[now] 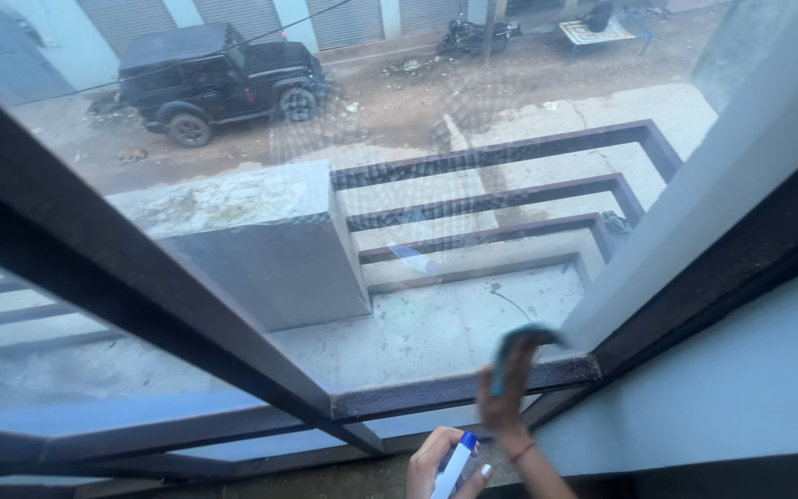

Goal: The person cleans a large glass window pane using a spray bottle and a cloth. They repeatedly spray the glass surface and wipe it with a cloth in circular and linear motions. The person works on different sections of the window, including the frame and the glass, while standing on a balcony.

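Observation:
My right hand (pixel 502 399) is blurred with motion and presses a teal cloth (pixel 521 340) against the lower right corner of the window pane (pixel 436 314), just above the dark bottom frame bar (pixel 417 395). A red thread band circles that wrist. My left hand (pixel 425 464), at the bottom edge of the view, grips a white spray bottle (pixel 454 462) with a blue top, held below the frame bar. The glass looks smeared and streaky in the middle.
A thick dark frame bar (pixel 94 268) runs diagonally across the left. A pale wall (pixel 750 379) stands at the right. Outside, below the glass, are a concrete block (pixel 251 231), stepped ledges (pixel 510 199), a black car (pixel 219 79) and a motorcycle (pixel 475 35).

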